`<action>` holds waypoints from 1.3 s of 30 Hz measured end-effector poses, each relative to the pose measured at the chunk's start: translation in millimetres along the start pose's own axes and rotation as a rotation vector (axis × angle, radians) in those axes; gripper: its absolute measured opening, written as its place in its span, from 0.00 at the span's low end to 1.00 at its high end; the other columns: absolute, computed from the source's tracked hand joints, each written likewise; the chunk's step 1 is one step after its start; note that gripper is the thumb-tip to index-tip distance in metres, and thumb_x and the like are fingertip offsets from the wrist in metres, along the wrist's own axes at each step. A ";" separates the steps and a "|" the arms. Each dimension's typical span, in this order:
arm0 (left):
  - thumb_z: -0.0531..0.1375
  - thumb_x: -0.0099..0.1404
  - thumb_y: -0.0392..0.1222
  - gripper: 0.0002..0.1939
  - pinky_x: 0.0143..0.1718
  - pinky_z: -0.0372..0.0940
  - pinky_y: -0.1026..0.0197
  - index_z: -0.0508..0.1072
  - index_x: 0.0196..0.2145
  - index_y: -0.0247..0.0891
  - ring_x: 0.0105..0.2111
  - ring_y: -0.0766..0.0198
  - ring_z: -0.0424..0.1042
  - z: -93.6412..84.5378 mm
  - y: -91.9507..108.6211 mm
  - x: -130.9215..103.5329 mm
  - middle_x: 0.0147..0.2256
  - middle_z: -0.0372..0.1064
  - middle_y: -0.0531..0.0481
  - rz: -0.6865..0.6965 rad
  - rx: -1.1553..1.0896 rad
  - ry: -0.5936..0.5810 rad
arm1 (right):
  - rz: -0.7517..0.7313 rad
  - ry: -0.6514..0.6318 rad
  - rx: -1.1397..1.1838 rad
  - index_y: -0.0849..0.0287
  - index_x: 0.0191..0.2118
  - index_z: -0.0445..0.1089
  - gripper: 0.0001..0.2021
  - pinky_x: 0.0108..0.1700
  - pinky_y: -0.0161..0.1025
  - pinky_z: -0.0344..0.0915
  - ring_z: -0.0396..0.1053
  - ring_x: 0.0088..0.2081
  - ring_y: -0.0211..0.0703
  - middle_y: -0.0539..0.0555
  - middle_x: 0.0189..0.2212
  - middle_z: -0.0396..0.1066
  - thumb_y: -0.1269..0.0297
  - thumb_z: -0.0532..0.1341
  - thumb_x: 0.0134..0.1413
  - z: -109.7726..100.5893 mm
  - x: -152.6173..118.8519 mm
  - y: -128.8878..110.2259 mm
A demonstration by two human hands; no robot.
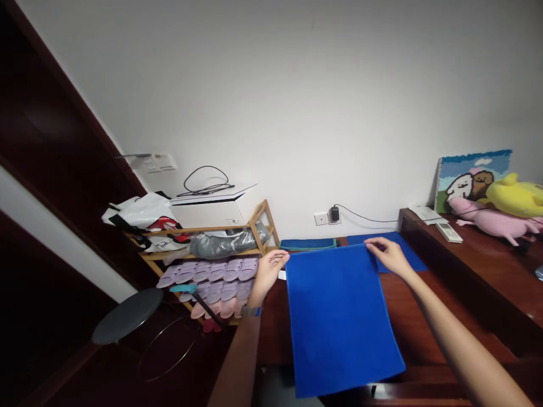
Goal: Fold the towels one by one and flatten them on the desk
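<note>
A flat blue cloth point(339, 322) hangs spread out between my two hands above the reddish-brown wooden table point(441, 333). My left hand point(271, 271) pinches its upper left corner, and a watch sits on that wrist. At the upper right corner, my right hand point(388, 255) grips the edge between thumb and fingers. Behind it, another blue cloth point(405, 251) lies flat on the table, partly covered from view. A folded blue cloth with a green edge point(307, 244) rests by the wall.
Left of the table stands a wooden rack point(265, 226) with several slippers point(212, 271), a white box point(207, 212) and bags. A round stool point(127, 316) is lower left. On the raised right surface lie a remote point(448, 232) and plush toys point(494, 219). A plug point(335, 213) sits in the wall.
</note>
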State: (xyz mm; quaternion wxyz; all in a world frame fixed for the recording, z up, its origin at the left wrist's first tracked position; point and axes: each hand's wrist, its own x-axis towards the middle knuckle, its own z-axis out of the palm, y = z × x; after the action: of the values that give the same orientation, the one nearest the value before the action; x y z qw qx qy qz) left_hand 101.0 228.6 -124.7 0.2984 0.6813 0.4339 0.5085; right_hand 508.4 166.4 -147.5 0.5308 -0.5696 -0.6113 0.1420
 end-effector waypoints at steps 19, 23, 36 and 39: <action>0.50 0.77 0.52 0.27 0.72 0.54 0.39 0.63 0.70 0.51 0.72 0.50 0.54 115.9 -210.8 -91.3 0.72 0.56 0.46 0.120 0.759 -0.510 | 0.297 -0.265 -0.627 0.54 0.74 0.56 0.35 0.74 0.67 0.41 0.42 0.75 0.65 0.57 0.73 0.55 0.47 0.48 0.66 221.1 -179.5 127.2; 0.49 0.77 0.54 0.28 0.69 0.57 0.39 0.61 0.71 0.50 0.71 0.47 0.56 108.0 -217.4 -102.5 0.72 0.56 0.45 0.012 0.921 -0.402 | 0.133 -0.426 -0.627 0.54 0.75 0.53 0.34 0.75 0.60 0.41 0.41 0.76 0.58 0.56 0.75 0.49 0.46 0.47 0.70 209.3 -135.5 134.1; 0.46 0.78 0.48 0.25 0.60 0.65 0.42 0.77 0.60 0.38 0.59 0.45 0.72 97.4 -160.5 -186.8 0.59 0.75 0.37 -0.011 1.200 -0.200 | 0.261 -0.304 -0.799 0.65 0.76 0.47 0.35 0.75 0.60 0.36 0.38 0.77 0.59 0.61 0.76 0.40 0.50 0.42 0.72 227.3 -161.2 123.9; 0.50 0.77 0.47 0.25 0.68 0.58 0.42 0.68 0.68 0.45 0.69 0.48 0.61 94.8 -167.4 -163.3 0.69 0.63 0.44 0.125 1.079 -0.330 | 0.339 -0.309 -0.830 0.68 0.76 0.47 0.37 0.75 0.59 0.37 0.39 0.77 0.58 0.62 0.76 0.40 0.47 0.41 0.72 216.8 -186.6 134.5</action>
State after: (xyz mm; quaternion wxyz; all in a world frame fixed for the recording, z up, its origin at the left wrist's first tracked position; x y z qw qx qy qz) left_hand 125.6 160.4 -366.3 -0.0588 0.8320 0.5388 0.1184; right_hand 366.4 143.5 -429.0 0.1305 -0.7973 -0.5868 0.0534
